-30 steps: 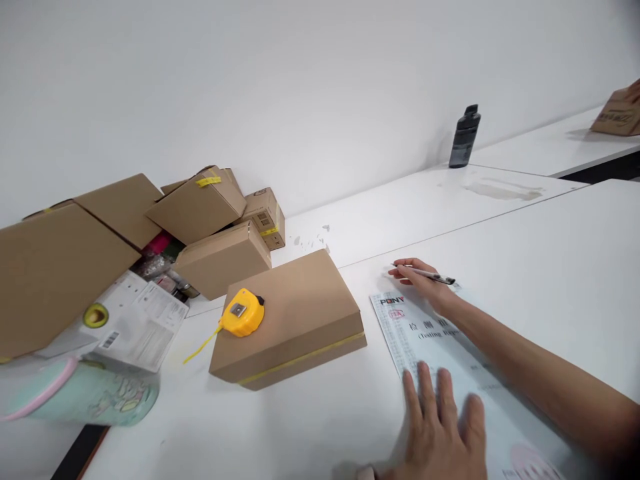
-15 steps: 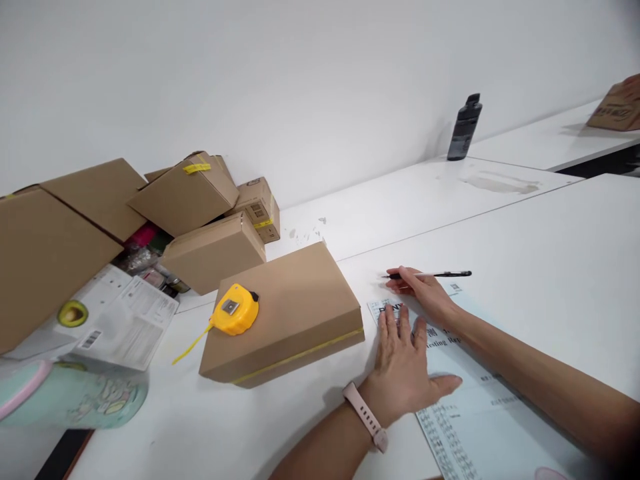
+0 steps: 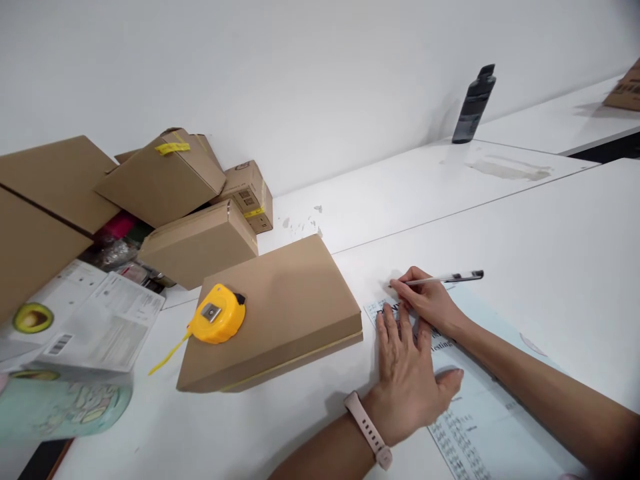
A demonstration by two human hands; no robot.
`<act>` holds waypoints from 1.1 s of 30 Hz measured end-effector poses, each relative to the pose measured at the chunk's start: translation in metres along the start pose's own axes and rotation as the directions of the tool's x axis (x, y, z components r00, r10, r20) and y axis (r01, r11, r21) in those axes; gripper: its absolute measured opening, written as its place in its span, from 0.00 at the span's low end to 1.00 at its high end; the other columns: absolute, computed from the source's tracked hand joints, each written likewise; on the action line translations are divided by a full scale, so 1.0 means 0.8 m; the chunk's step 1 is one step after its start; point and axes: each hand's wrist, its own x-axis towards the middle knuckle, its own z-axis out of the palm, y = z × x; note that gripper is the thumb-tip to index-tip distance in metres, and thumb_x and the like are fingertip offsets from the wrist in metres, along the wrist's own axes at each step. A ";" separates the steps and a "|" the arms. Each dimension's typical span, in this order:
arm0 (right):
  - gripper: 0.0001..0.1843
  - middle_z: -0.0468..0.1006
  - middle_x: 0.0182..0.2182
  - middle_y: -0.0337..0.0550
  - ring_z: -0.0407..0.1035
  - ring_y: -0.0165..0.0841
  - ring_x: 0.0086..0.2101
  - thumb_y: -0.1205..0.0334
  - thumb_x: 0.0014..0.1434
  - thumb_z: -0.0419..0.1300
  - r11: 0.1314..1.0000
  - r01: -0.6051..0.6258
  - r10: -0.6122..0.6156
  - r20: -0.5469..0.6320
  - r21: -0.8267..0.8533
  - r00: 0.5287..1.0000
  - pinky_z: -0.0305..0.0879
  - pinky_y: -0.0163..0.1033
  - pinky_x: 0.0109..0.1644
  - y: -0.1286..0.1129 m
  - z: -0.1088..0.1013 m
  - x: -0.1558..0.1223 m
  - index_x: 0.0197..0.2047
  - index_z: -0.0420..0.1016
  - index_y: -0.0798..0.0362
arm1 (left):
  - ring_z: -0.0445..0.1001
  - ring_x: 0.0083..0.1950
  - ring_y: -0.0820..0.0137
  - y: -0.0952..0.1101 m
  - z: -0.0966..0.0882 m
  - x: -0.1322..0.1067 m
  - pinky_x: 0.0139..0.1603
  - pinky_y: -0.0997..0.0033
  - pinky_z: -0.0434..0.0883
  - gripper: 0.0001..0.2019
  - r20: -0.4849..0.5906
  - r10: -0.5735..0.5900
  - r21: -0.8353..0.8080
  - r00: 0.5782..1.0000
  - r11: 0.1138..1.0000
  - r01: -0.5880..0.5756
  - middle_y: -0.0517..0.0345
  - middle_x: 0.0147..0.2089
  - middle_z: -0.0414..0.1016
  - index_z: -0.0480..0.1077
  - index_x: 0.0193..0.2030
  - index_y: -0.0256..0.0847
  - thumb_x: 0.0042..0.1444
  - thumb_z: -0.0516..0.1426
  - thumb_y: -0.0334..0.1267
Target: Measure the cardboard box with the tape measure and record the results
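Note:
My left hand [image 3: 413,377] lies flat on a pale blue printed document [image 3: 493,427], fingers spread, with a pink watch band round the wrist. Just beyond it, my right hand [image 3: 427,303] grips a pen [image 3: 447,277] that has a black cap end and a clear barrel. The pen's tip points left, near the paper's top edge; whether it touches a surface I cannot tell. A closed cardboard box [image 3: 280,300] sits to the left of my hands. On top of that box rests a yellow tape measure [image 3: 219,315], its yellow strip hanging over the box's left side.
More cardboard boxes [image 3: 200,243] are piled at the left against the wall. In front of them lie a white package [image 3: 95,320] with an avocado picture and a mint-green cup [image 3: 75,407]. A dark bottle [image 3: 474,107] stands at the back right; another carton [image 3: 625,90] is at the far right.
The right hand has closed more tightly round the pen, tilting its rear end upward, and sits nearer the paper's top edge. The view has shifted slightly; the left hand stays flat.

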 end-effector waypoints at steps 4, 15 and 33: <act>0.17 0.59 0.18 0.30 0.54 0.29 0.21 0.51 0.61 0.61 0.978 0.081 -0.096 -0.069 -0.194 0.993 0.52 0.38 0.26 0.000 0.001 -0.005 0.26 0.60 0.47 | 0.37 0.80 0.44 0.000 0.015 0.003 0.77 0.40 0.50 0.41 0.000 -0.098 -0.008 0.995 0.995 0.098 0.27 0.79 0.41 0.49 0.75 0.21 0.70 0.45 0.57; 0.14 0.66 0.17 0.32 0.58 0.31 0.21 0.52 0.62 0.57 0.946 0.136 -0.135 0.025 -0.294 0.991 0.55 0.39 0.28 0.002 0.000 -0.005 0.27 0.61 0.46 | 0.37 0.79 0.43 0.003 0.001 0.000 0.77 0.39 0.52 0.39 -0.006 -0.057 0.062 0.998 0.996 0.058 0.27 0.79 0.42 0.50 0.76 0.25 0.72 0.40 0.58; 0.16 0.66 0.17 0.32 0.58 0.30 0.20 0.50 0.61 0.57 0.958 0.138 -0.123 0.072 -0.251 0.990 0.54 0.39 0.26 -0.007 0.003 -0.008 0.27 0.60 0.45 | 0.48 0.78 0.42 0.004 0.006 0.002 0.75 0.41 0.58 0.39 -0.088 -0.013 0.222 0.996 0.974 0.032 0.27 0.76 0.52 0.51 0.75 0.23 0.72 0.41 0.57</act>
